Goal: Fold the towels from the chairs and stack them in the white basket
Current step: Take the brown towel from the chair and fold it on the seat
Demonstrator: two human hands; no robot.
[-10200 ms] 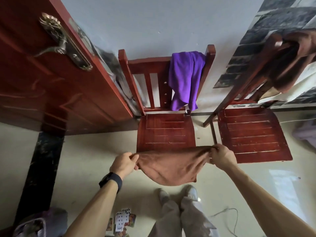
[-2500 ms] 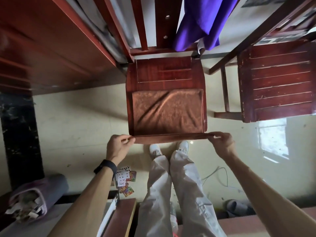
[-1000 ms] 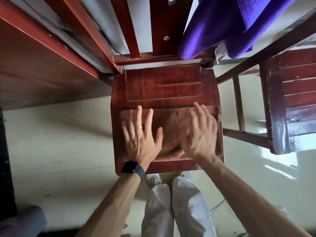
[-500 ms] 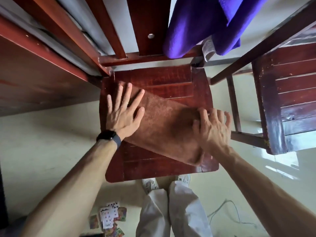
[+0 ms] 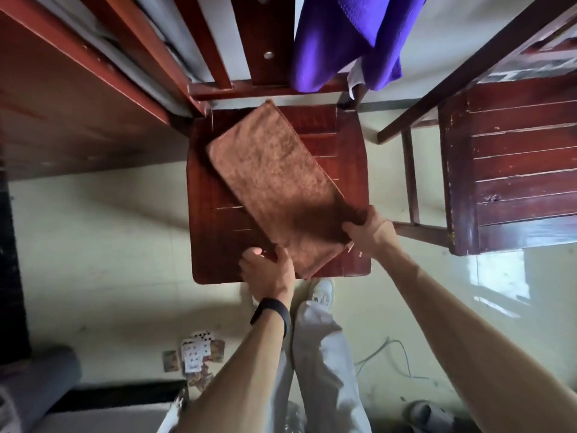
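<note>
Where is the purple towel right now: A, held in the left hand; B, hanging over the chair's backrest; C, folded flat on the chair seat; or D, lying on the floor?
B: the purple towel drapes over the backrest of the chair, while it is the brown towel that lies on the seat.
</note>
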